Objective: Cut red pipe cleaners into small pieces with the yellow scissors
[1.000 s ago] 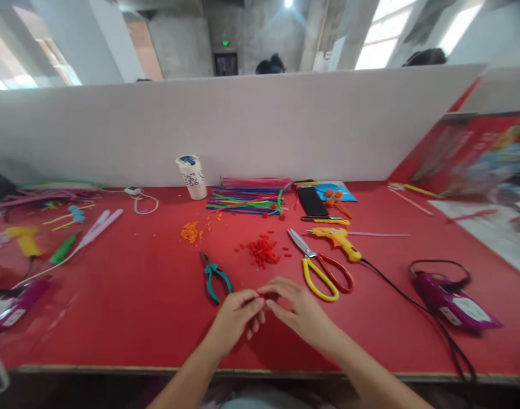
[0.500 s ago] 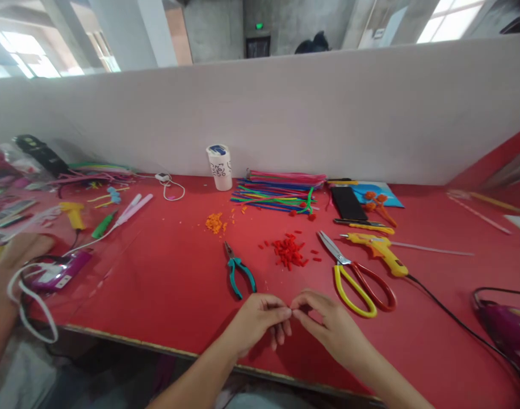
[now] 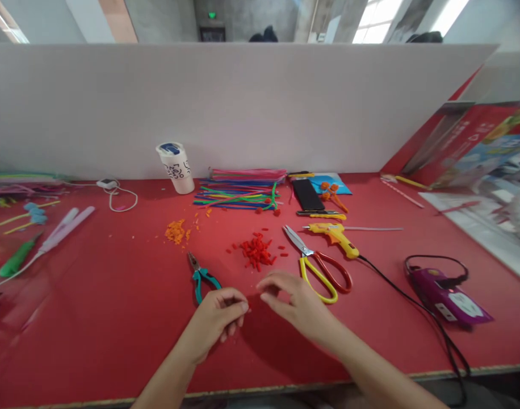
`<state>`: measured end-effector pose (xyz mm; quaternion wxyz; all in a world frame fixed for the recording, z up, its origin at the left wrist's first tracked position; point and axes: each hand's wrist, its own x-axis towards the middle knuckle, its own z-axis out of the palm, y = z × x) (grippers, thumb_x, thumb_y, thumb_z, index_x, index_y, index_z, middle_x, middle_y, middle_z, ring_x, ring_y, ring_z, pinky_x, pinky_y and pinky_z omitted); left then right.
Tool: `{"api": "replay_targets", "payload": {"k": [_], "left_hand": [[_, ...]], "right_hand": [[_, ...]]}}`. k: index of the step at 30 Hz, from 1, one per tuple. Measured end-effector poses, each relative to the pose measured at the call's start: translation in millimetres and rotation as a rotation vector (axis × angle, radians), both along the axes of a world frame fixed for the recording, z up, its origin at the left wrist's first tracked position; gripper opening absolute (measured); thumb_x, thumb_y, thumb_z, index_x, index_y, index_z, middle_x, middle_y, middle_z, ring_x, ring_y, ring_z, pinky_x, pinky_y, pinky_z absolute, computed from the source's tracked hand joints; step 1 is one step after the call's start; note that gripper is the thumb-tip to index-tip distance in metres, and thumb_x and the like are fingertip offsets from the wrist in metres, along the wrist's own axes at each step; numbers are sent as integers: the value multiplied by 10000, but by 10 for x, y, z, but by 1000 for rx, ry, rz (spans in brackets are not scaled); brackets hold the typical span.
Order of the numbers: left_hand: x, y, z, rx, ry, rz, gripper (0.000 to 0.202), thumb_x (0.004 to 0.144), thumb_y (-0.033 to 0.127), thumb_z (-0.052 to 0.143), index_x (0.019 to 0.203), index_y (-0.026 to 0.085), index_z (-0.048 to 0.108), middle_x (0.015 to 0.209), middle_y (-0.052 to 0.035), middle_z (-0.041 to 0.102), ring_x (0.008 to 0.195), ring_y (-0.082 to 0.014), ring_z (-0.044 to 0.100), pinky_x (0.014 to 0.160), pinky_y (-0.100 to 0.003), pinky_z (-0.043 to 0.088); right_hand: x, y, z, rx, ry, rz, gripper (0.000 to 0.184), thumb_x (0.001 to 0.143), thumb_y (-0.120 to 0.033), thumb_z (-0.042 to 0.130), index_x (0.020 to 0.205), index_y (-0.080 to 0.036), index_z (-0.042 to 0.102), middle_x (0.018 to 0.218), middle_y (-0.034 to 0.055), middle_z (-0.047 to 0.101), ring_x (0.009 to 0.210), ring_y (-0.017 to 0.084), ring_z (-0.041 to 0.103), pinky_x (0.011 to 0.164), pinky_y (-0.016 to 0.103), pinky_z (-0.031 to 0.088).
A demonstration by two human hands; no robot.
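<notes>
My left hand is closed in a pinch above the red table. Whatever sits between its thumb and forefinger is too small to make out. My right hand is a little apart from it, thumb and forefinger separated with nothing visible between them. Beyond both hands lies a pile of short red fuzzy pieces. Teal-handled pliers lie just past my left hand, their handles partly covered by it. Scissors with one yellow and one red handle lie beyond my right hand.
Orange scraps and a white cup are at the back left. Pipe cleaners lie along the white partition. Rightward are a black phone, a yellow glue gun and a purple power strip with a cord.
My fingertips, which met half a second ago, are now apart, and my right thumb and forefinger have separated. The view has turned to the right, showing more of the table's right side.
</notes>
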<state>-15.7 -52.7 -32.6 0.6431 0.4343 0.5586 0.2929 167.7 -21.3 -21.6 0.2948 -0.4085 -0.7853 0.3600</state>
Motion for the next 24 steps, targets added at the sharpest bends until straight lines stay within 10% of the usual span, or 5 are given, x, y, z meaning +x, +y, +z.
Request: {"api": "replay_targets", "payload": {"k": [8,24], "left_hand": [[-403,345,100,532,561,81,181,764,305,463,686,181,569,695,2,506,638,-118,471,600,-228,369],[-895,1432,117,612,1462,29,229,783,327,423,697,189,584,788,-32,540,698,-168,541,587,-259,378]], "right_hand": [[437,832,-60,234,-203,-343,102,771,-244,470,794,-195,556,754,32,597,667,156,548,597,267,420],[609,853,-250,406,-313,-334,114,823,-227,431,813,-203,542,803,28,598,736,147,575,641,241,418]]}}
